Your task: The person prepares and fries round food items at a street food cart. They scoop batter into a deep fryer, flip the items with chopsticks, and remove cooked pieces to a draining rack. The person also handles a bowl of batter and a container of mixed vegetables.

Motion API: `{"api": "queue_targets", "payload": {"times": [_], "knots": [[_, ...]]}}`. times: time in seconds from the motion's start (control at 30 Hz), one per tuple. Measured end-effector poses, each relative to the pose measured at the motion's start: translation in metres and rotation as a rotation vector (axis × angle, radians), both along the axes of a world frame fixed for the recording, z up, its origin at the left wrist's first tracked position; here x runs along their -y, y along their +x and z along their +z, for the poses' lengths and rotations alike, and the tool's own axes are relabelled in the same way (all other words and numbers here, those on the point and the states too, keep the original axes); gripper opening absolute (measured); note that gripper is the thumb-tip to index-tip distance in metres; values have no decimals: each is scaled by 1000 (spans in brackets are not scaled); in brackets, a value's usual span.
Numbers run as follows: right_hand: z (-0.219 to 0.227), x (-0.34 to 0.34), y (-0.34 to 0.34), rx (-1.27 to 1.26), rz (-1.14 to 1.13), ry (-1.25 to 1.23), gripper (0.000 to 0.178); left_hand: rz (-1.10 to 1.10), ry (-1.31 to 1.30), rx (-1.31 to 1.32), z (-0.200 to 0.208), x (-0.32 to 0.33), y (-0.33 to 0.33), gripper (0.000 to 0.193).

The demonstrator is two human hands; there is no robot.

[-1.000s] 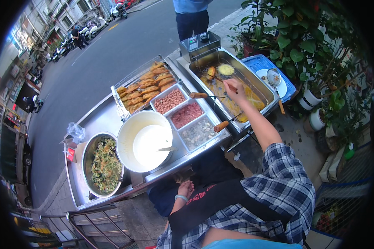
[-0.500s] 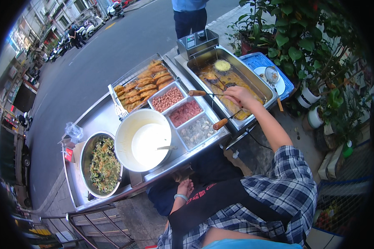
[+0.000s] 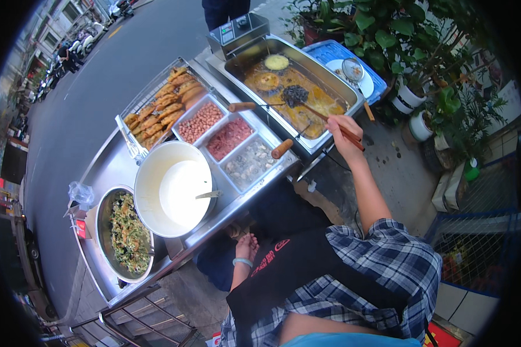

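Note:
My right hand (image 3: 344,136) holds a pair of wooden chopsticks (image 3: 327,118) over a steel fryer tray (image 3: 325,70) full of orange oil. Their tips pinch a dark fritter (image 3: 295,94) at the oil's surface. Two paler round fritters (image 3: 276,61) float farther back. My left hand (image 3: 247,246), with a light band on its wrist, hangs below the cart's near edge and holds nothing.
On the steel cart stand a large white batter bowl (image 3: 147,173) with a ladle, a bowl of chopped greens (image 3: 130,234), three filling trays (image 3: 228,139) and a rack of fried fritters (image 3: 165,104). Two wooden-handled ladles (image 3: 282,149) lie by the fryer. Potted plants (image 3: 422,52) stand to the right, and a person (image 3: 226,8) stands beyond the fryer.
My right hand has drawn back toward the fryer's near edge with the chopsticks, which now grip the dark fritter. The left hand hangs as before.

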State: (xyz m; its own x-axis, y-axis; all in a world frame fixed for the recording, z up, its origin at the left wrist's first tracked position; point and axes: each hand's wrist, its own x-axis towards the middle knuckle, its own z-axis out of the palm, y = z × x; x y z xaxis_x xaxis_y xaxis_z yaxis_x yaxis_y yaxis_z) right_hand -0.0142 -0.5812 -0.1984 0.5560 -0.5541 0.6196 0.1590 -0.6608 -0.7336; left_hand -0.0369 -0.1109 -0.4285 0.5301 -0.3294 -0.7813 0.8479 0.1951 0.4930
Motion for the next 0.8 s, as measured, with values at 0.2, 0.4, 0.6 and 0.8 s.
{"api": "queue_targets", "payload": {"times": [0.2,0.4,0.6,0.8], "knots": [[14,20,-8,107,-102,153,17,24,-51,8,1,-3,-2,17],[31,23,-22,115,-181,215,22,3,-38,33,-3,-2,-2,16],[30,15,-27,81,-219,192,29,-15,-32,41,-8,-4,-1,16],[21,-7,-36,116,-153,47,14,-3,-36,59,-10,-6,-2,16]]}}
